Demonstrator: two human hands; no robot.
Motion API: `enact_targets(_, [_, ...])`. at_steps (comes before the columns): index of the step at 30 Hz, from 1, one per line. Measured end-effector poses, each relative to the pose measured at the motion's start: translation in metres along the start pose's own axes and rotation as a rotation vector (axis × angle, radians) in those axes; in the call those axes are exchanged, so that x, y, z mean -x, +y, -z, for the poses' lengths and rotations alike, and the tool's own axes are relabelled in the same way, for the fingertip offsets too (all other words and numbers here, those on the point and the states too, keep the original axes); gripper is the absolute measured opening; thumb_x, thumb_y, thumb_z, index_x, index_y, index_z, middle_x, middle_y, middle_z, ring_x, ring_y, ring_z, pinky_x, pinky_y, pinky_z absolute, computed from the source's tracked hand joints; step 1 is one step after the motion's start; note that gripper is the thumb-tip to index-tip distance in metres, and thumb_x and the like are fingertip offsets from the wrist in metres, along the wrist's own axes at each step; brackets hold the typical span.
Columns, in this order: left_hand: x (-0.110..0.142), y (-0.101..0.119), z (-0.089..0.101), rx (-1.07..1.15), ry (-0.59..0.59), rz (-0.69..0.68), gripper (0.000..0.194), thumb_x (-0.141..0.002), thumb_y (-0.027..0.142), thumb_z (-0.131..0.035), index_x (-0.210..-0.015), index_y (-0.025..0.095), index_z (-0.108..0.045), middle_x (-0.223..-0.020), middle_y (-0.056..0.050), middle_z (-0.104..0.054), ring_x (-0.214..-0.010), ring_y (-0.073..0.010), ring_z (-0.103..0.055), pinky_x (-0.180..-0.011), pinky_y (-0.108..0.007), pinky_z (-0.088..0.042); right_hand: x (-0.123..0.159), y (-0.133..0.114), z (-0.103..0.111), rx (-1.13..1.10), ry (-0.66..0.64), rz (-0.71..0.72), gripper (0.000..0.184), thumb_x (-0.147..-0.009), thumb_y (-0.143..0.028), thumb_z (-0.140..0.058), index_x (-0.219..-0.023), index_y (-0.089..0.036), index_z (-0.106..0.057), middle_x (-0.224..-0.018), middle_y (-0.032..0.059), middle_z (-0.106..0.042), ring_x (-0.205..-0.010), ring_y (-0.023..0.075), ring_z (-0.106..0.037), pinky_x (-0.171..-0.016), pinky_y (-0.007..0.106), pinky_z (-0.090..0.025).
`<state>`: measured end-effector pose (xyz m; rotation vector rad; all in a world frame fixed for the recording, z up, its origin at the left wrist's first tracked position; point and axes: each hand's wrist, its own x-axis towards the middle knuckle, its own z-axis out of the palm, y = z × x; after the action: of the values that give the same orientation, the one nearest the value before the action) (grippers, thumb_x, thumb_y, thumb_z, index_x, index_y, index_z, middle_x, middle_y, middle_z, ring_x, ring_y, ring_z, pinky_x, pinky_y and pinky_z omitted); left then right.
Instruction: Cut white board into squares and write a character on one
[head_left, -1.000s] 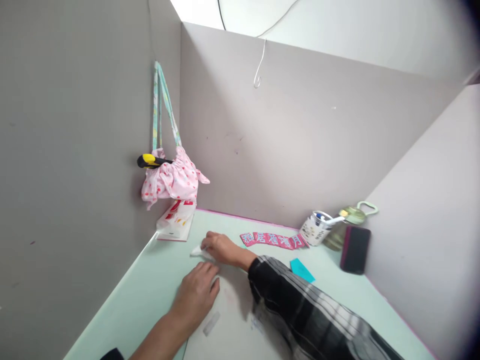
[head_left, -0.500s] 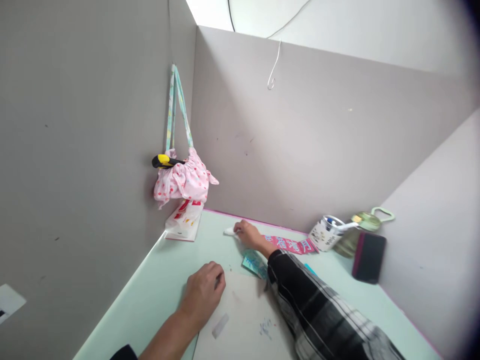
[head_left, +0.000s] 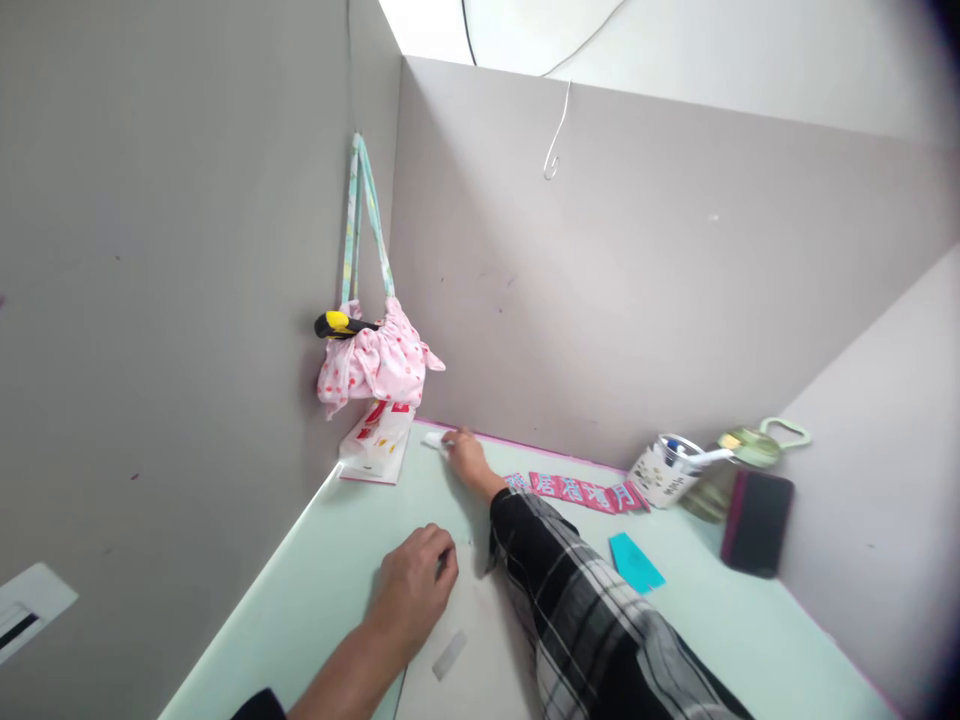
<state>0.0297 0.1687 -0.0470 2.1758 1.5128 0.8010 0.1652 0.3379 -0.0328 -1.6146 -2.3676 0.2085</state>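
Observation:
My right hand [head_left: 465,455] reaches to the far left corner of the pale green desk [head_left: 322,570], fingers closed on a small white crumpled piece [head_left: 434,439], set against the desk near the back partition. Its plaid sleeve [head_left: 570,600] crosses the desk. My left hand [head_left: 416,585] rests curled, knuckles up, on a white sheet [head_left: 480,670] in front of me, with nothing visibly in it. A small pale strip [head_left: 448,655] lies on that sheet, just right of my left wrist.
A pink drawstring bag [head_left: 375,360] with a yellow-black tool [head_left: 339,324] hangs in the corner above a white-red packet [head_left: 379,438]. A pink banner strip [head_left: 581,492], a teal card [head_left: 635,562], a pen cup [head_left: 664,470], a green bottle [head_left: 739,455] and a dark phone [head_left: 757,523] lie to the right. Grey partitions enclose the desk.
My right hand has slid the white piece from the desk's middle away to the back left corner. My left hand has curled up on the sheet and stayed in place.

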Motion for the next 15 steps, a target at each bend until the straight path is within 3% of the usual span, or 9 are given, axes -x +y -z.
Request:
enact_targets(3, [0.0, 0.0, 0.0, -0.001, -0.001, 0.006, 0.019, -0.091, 0.014, -0.045, -0.081, 0.022, -0.06, -0.085, 0.0, -0.064, -0.083, -0.0171, -0.06, -0.076, -0.028, -0.043, 0.011, -0.026, -0.015, 0.029, -0.098, 0.168, 0.024, -0.097, -0.032, -0.061, -0.115, -0.016, -0.063, -0.115, 0.0069, -0.065, -0.096, 0.0197, -0.066, -0.083, 0.04, -0.056])
enact_targets(6, [0.0, 0.0, 0.001, 0.004, -0.005, 0.006, 0.02, -0.091, 0.013, -0.045, -0.081, 0.022, -0.059, -0.086, -0.001, -0.064, -0.085, -0.0176, -0.06, -0.076, -0.029, -0.042, 0.01, -0.017, 0.002, 0.103, -0.134, 0.236, 0.025, -0.096, -0.031, -0.062, -0.117, -0.017, -0.063, -0.117, 0.0071, -0.064, -0.098, 0.0205, -0.065, -0.085, 0.041, -0.056])
enact_targets(10, [0.001, 0.001, 0.002, 0.01, -0.012, -0.002, 0.02, -0.093, 0.014, -0.043, -0.085, 0.023, -0.059, -0.089, -0.001, -0.064, -0.088, -0.0172, -0.061, -0.078, -0.028, -0.043, 0.007, 0.038, 0.042, 0.253, -0.079, 0.13, 0.029, -0.097, -0.031, -0.06, -0.123, -0.018, -0.06, -0.131, 0.0098, -0.058, -0.113, 0.0253, -0.06, -0.094, 0.047, -0.052])
enact_targets(15, [0.001, 0.002, 0.003, -0.001, -0.019, 0.002, 0.02, -0.092, 0.013, -0.043, -0.086, 0.023, -0.059, -0.091, -0.001, -0.065, -0.089, -0.017, -0.061, -0.079, -0.028, -0.045, 0.048, 0.109, 0.066, 0.36, -0.072, -0.077, 0.027, -0.096, -0.032, -0.062, -0.119, -0.018, -0.062, -0.124, 0.0101, -0.061, -0.106, 0.0228, -0.063, -0.09, 0.042, -0.054])
